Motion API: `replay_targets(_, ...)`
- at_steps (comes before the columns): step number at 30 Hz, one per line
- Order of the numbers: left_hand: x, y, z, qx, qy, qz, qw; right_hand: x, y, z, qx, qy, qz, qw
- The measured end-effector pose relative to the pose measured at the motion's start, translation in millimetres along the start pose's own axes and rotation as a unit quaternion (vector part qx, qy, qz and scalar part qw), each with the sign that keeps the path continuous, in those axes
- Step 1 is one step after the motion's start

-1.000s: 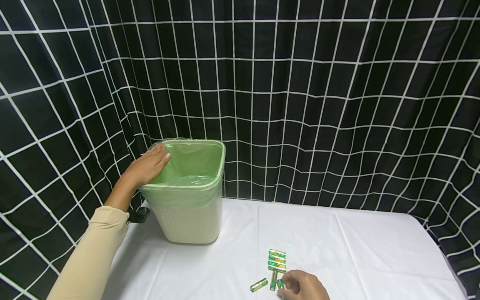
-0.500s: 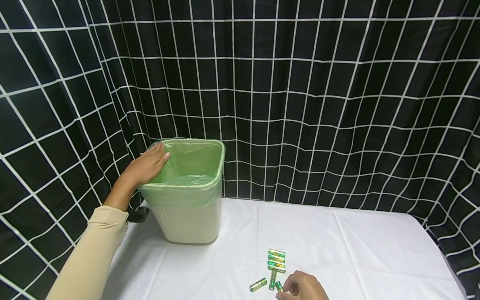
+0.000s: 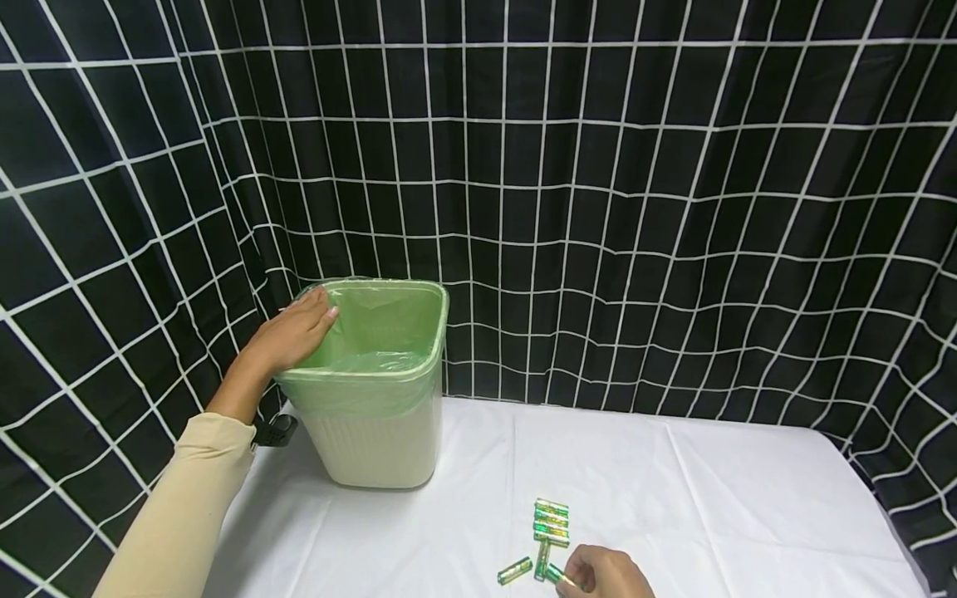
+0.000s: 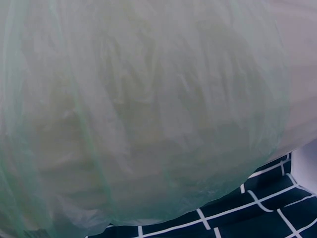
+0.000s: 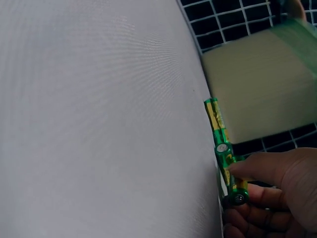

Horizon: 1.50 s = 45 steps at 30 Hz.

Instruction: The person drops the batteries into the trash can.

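My left hand (image 3: 299, 330) rests on the left rim of a bin (image 3: 385, 444) lined with a thin green bag (image 3: 374, 399), its fingers straight along the rim. Bag and bin wall fill most of the left wrist view. At the front edge of the head view, my right hand (image 3: 607, 573) pinches a green and gold battery (image 3: 555, 573) between thumb and fingers. Just left of it lies an upright-pointing battery (image 3: 542, 559), and farther left a slanted battery (image 3: 515, 571). Behind them several batteries (image 3: 552, 522) lie side by side in a stack-like row.
A white cloth (image 3: 710, 498) covers the table. Black curtains with a white grid (image 3: 598, 208) hang behind and at the left, close to the bin. A dark wrist strap (image 3: 277, 430) shows beside the left sleeve (image 3: 187, 498).
The pinched battery has turned from near lengthwise to a leftward slant, its far end now close to the neighbouring battery. The right hand has shifted slightly; the left hand stays on the rim.
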<state>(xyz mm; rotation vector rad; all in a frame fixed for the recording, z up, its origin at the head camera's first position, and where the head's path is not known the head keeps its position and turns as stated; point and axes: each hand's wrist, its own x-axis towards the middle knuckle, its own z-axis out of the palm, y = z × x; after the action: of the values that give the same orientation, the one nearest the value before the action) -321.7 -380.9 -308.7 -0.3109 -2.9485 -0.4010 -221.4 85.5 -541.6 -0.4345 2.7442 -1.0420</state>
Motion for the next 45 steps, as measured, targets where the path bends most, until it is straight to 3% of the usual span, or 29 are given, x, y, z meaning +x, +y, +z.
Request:
replay_targets(10, -1.2, -1.9, 0.5, -0.008, -0.002, -0.011, 0.9999, 1, 2, -2.1, 0.021, -0.002, -0.046, 0.999)
replay_targets(23, -0.4, -1.9, 1.2, -0.007, -0.003, -0.012, 0.9999, 3, -6, -9.9, 0.012, 0.036, -0.101, 0.994)
replay_targets(32, 0.7, -1.6, 1.8, -0.001, 0.002, -0.004, 1.0, 6, -15, -21.5, 0.004, 0.076, -0.188, 0.979)
replay_targets(38, 1.1, -1.8, 1.6, 0.001, 0.002, -0.004, 1.0, 9, -21, -21.2, 0.002, 0.134, -0.256, 0.957)
replay_targets(40, 1.4, -1.9, 1.6, 0.0, 0.0, -0.005, 1.0, 9, -25, -22.6, -0.005, 0.143, -0.261, 0.955)
replay_targets(45, 1.3, -2.4, 2.1, 0.002, -0.001, -0.003, 1.0, 10, -42, -31.5, -0.034, 0.139, -0.243, 0.959)
